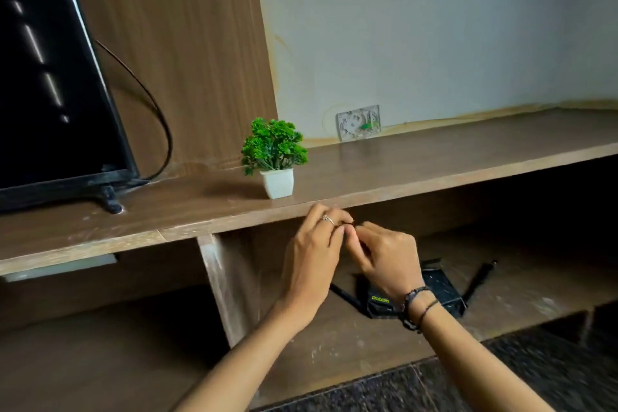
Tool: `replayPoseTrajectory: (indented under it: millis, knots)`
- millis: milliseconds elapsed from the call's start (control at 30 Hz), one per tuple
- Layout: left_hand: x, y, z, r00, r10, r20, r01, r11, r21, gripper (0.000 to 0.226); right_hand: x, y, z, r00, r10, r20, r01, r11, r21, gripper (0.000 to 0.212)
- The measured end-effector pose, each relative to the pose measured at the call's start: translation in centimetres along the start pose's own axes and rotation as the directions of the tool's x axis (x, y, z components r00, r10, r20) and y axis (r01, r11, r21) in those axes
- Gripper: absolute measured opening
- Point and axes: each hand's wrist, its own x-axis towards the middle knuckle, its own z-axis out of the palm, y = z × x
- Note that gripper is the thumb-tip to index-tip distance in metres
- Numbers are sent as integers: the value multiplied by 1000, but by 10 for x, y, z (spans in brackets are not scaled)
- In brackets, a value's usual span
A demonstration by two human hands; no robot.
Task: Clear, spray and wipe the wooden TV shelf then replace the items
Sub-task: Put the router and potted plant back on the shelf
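Two bare hands meet at five o'clock below the shelf edge: left hand and right hand, fingertips touching, fingers curled; whether either grip pinches anything I cannot tell. Behind them a black router lies in the lower compartment. Farther, on the brown wooden TV shelf, a small green plant in a white pot stands centre, a black television at ten o'clock.
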Motion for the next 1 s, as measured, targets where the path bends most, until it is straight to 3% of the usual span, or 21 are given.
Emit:
replayPoseTrajectory:
  millis: [67,133,267,333,400,533,667,733,800,1000]
  knots:
    - [-19,-8,33,984,-82,155,91,995,-50,13,-23,35,-2,938,104,331,-54,986,-157,47]
    - [-38,-21,68,918,-226,326,254,966,-44,17,-47,78,-2,799,316,511,-137,924,-357,38]
    - [-82,-48,127,652,-430,625,424,890,170,44,-95,143,-2,583,596,552,-382,801,-461,21]
    - [-98,-61,152,527,-474,705,477,852,216,62,-115,166,6,497,672,549,-476,741,-474,22]
    - [-103,-77,173,454,-521,722,507,818,271,80,-130,183,18,456,707,541,-552,701,-451,30]
    - [-99,-102,210,441,-616,653,525,767,369,109,-145,210,48,415,686,597,-645,685,-338,80]
    - [-101,-119,234,397,-681,616,581,706,405,125,-153,235,71,334,718,611,-668,637,-384,116]
    - [-106,-126,243,360,-715,599,671,645,367,134,-158,242,78,283,735,616,-720,587,-370,121]
    - [-109,-127,251,371,-721,586,702,631,332,134,-165,245,83,276,735,620,-766,558,-320,120]
    - [-108,-105,245,492,-663,564,564,736,373,104,-178,244,70,438,735,517,-808,574,-131,98]
